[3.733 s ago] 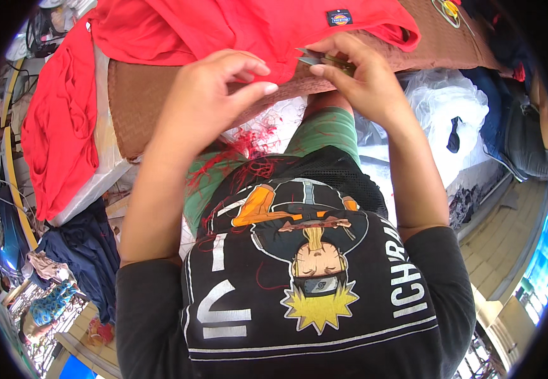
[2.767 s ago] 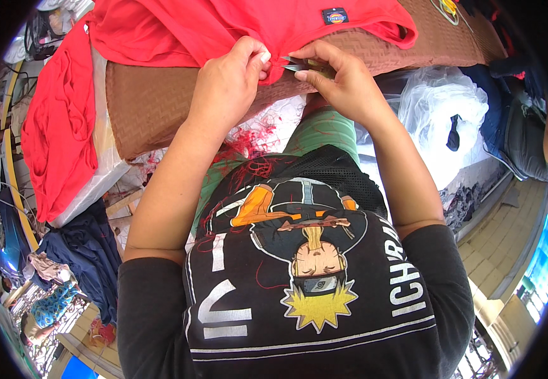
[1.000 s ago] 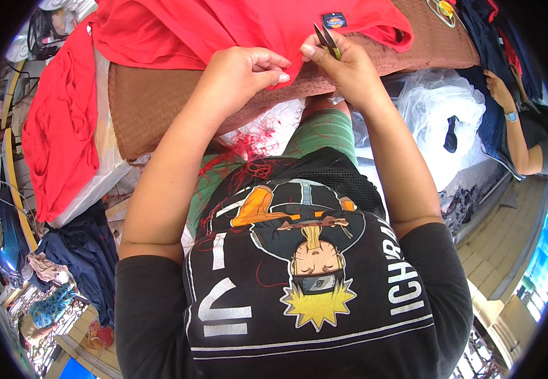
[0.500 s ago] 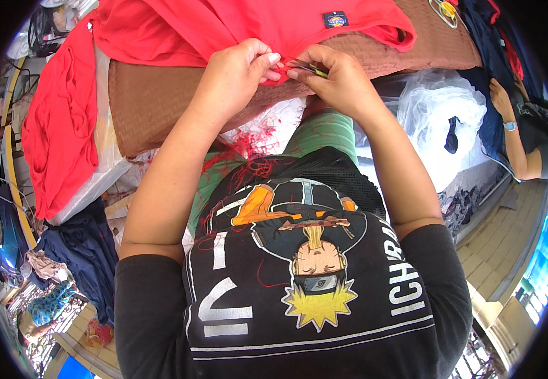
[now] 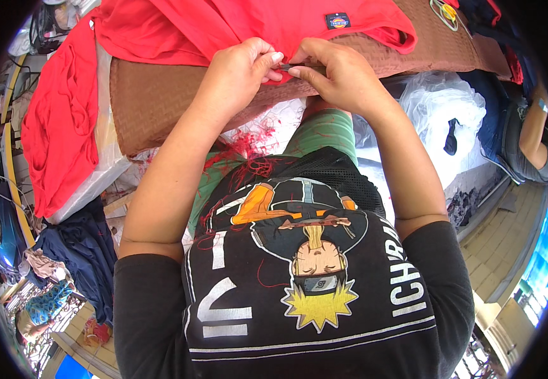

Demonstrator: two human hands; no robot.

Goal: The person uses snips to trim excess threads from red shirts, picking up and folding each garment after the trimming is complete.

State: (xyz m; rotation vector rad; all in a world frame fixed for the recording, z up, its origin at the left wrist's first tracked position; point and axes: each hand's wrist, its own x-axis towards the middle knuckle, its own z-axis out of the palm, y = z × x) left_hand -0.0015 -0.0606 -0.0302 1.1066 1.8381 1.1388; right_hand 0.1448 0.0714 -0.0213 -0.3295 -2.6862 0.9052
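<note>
A red garment (image 5: 192, 28) with a small dark label (image 5: 337, 21) lies over a brown cushioned surface (image 5: 154, 101). My left hand (image 5: 239, 72) pinches the garment's near edge between thumb and fingers. Close beside it, my right hand (image 5: 343, 74) is closed around small thread snips (image 5: 291, 66), their dark tip pointing toward the left fingertips. Most of the snips is hidden in the right palm. Red thread scraps (image 5: 248, 145) lie on my lap below the cushion edge.
Another red garment (image 5: 65, 120) hangs at the left, above dark blue cloth (image 5: 84, 259). Clear plastic wrapping (image 5: 441, 114) bulges at the right. Another person's arm (image 5: 533, 132) shows at the far right. A yellowish cord (image 5: 444, 14) lies on the cushion's far right corner.
My right hand has shifted slightly and turned, so less of the snips shows. My left hand stays almost in place. The other person's arm has moved farther right.
</note>
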